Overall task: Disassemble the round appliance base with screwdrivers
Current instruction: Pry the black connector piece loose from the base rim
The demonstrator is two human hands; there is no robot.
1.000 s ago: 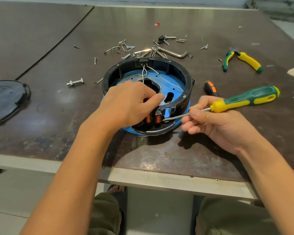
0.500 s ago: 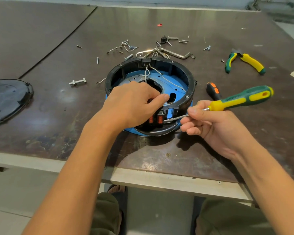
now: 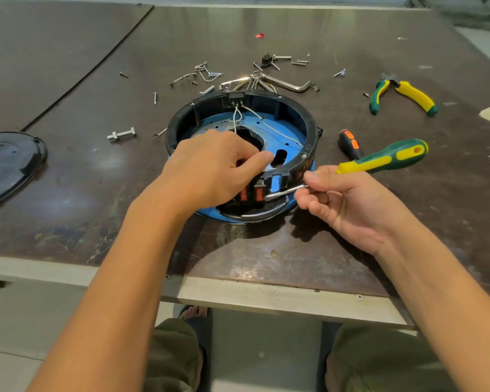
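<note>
The round appliance base (image 3: 309,128) sits on the tabletop (image 3: 68,179) near its front edge, opened up, with a black ring over a blue plate. The left hand (image 3: 212,168) grips the base at about 7 o'clock, its fingers curled down inside next to the 2 red switches (image 3: 258,193). The right hand (image 3: 348,205) pinches the green-and-yellow screwdriver (image 3: 385,159) by its metal shaft rather than its handle, and the tip lies against the switch housing at 6 o'clock.

Holding the shaft that far forward probably gives little leverage or control. If the tip slips off the plastic, it would likely jab toward the left fingertips just beside it. Hard prying could crack the housing or snap a clip.

The thin white wires (image 3: 277,131) run from the terminal block at 12 o'clock. Lifting the ring before they are freed may tear them.

The base lies close to the front edge, so a sideways shove could slide it off. The loose screws (image 3: 204,72) at 11 o'clock could also roll away and get lost.
</note>
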